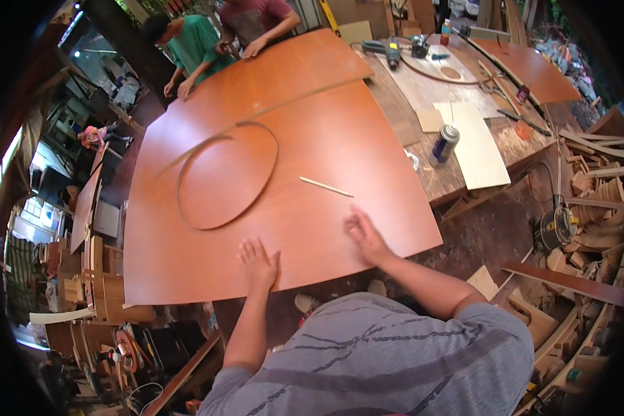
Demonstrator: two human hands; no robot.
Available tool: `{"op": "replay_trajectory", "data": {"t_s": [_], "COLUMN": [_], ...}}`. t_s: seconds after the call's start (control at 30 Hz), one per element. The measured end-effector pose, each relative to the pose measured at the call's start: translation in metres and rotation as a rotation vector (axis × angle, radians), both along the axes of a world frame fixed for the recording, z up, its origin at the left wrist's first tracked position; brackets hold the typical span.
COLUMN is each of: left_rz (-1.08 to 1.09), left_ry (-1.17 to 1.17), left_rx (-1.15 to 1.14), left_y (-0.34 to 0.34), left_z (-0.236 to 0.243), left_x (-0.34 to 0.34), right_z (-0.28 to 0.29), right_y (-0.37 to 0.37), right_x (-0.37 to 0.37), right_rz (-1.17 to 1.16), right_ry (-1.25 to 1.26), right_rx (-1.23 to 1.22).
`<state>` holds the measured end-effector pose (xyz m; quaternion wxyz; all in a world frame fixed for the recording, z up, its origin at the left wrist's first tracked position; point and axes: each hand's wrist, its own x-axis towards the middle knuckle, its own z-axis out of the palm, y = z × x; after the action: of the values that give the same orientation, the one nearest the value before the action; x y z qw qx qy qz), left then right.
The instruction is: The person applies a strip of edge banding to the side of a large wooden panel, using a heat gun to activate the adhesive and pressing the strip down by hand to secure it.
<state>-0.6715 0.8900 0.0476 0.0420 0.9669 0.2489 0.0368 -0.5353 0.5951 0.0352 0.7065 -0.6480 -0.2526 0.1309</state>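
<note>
A large reddish-brown sheet of plywood (319, 236) lies before me. My left hand (258, 265) rests flat on it near the front edge, fingers stretched out. My right hand (366, 236) is over the sheet to the right, slightly blurred, its fingers loosely curled and holding nothing I can see. Just beyond its fingertips lies a thin light-coloured stick, perhaps a pencil (326, 186). A thin strip bent into a ring (276, 166) sits on the sheet beyond my left hand, with one loose end trailing left.
Another brown panel (291, 66) lies across the far side, where two people in green (194, 48) and maroon (256, 21) tops have hands on it. A workbench (430, 166) at right holds a spray can (446, 143), a heat gun (393, 55) and pale boards. Wood offcuts (603, 208) pile beside it.
</note>
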Motion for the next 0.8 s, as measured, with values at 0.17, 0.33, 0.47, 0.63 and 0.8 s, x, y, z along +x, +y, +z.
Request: {"op": "replay_trajectory", "data": {"t_s": [0.17,0.33,0.47,0.63,0.8], "left_rz": [-0.372,-0.968,-1.287,-1.016,-0.686], "left_ry": [-0.043,-0.020,0.422,-0.260,-0.341], "left_rx": [-0.003,-0.364,-1.349,-0.634,-0.199], "left_y": [-0.098,-0.222,-0.290,-0.230,-0.124], "left_z": [-0.014,-0.005,0.030,0.009,0.014], "left_x": [0.046,0.088,0.115,0.146,0.174], "right_z": [0.016,0.049,0.077,0.076,0.041], "right_y": [-0.079,-0.131,-0.154,-0.197,-0.195], "right_x": [0.027,0.041,0.041,0.036,0.027], "right_rz": [-0.273,-0.406,-0.512,-0.668,-0.582], "right_ry": [0.050,-0.010,-0.091,-0.147,-0.087], "right_rx": [0.215,0.214,0.238,0.239,0.118]}}
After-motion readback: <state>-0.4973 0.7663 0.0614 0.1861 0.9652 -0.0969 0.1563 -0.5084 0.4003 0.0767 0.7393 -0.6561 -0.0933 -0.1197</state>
